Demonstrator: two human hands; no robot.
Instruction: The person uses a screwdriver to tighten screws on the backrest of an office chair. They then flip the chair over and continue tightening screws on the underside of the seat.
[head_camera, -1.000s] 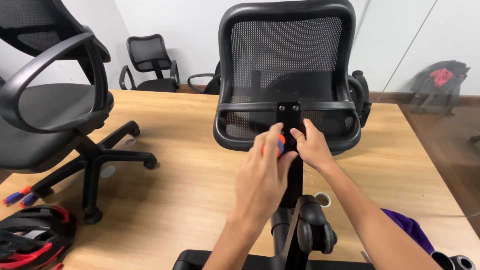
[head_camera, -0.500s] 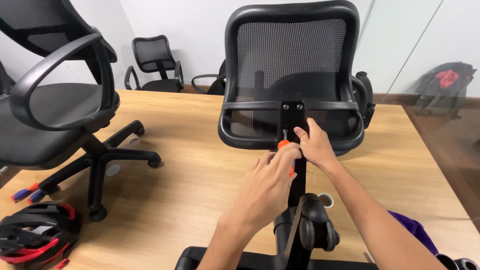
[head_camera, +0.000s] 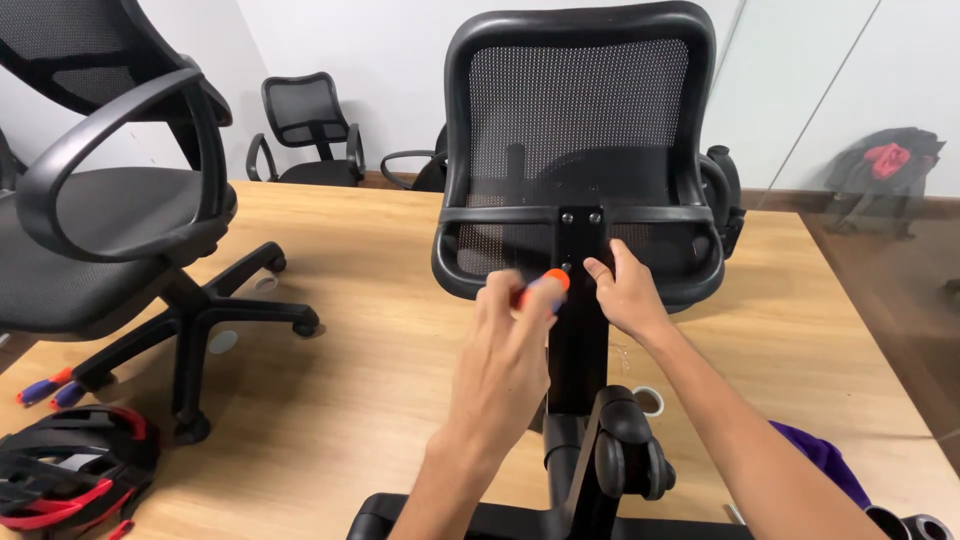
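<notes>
A red-and-black helmet (head_camera: 70, 470) lies at the table's (head_camera: 380, 350) near left corner, beside an assembled office chair (head_camera: 120, 240) standing on the wood. At centre, the left hand (head_camera: 510, 350) has its fingers closed around an orange-handled screwdriver (head_camera: 545, 287), its tip at the black bracket (head_camera: 580, 260) of the mesh backrest (head_camera: 580, 140). Just right, the right hand (head_camera: 625, 290) presses loosely curled fingers against that bracket.
</notes>
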